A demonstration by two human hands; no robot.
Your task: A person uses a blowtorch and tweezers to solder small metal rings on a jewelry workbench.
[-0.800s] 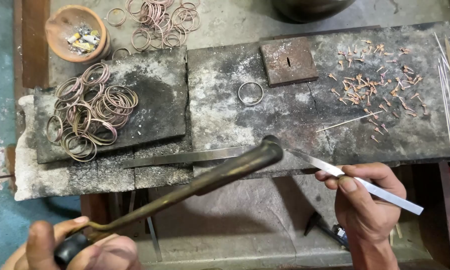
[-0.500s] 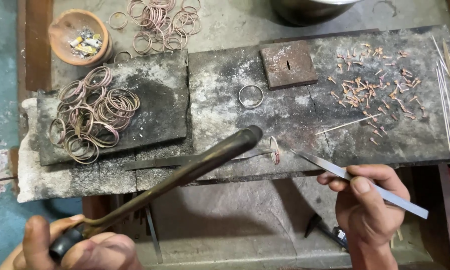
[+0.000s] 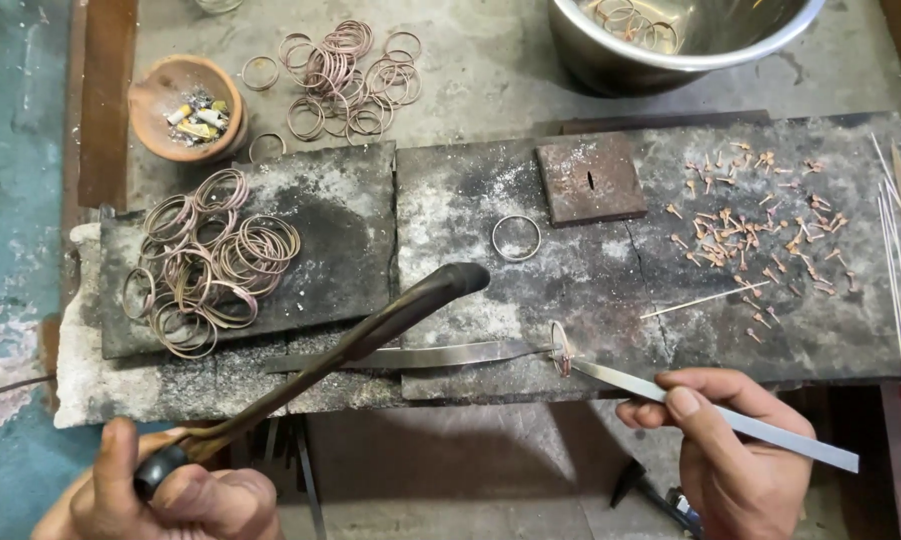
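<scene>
My left hand [image 3: 175, 490] grips the dark handle of a long brass torch [image 3: 370, 325] whose nozzle points up and right over the scorched slab [image 3: 450, 200]. My right hand [image 3: 735, 450] holds a flat grey metal strip [image 3: 740, 425] like a pen; its tip touches a small ring [image 3: 562, 347] standing on edge near the slab's front rim. Long steel tweezers [image 3: 440, 354] lie flat and reach that same ring from the left. Another single ring [image 3: 516, 237] lies flat mid-slab.
A heap of copper-coloured rings [image 3: 205, 260] covers the left slab, with more rings [image 3: 345, 75] behind it. A clay dish [image 3: 185, 105], a steel bowl [image 3: 670, 40], a square rusty plate [image 3: 590, 178], several small copper pins [image 3: 760, 225] and thin wires [image 3: 895, 240] lie around.
The torch nozzle has swung left, away from the ring on edge. That ring, hidden behind the nozzle at first, now shows, with the strip's tip moved in against it.
</scene>
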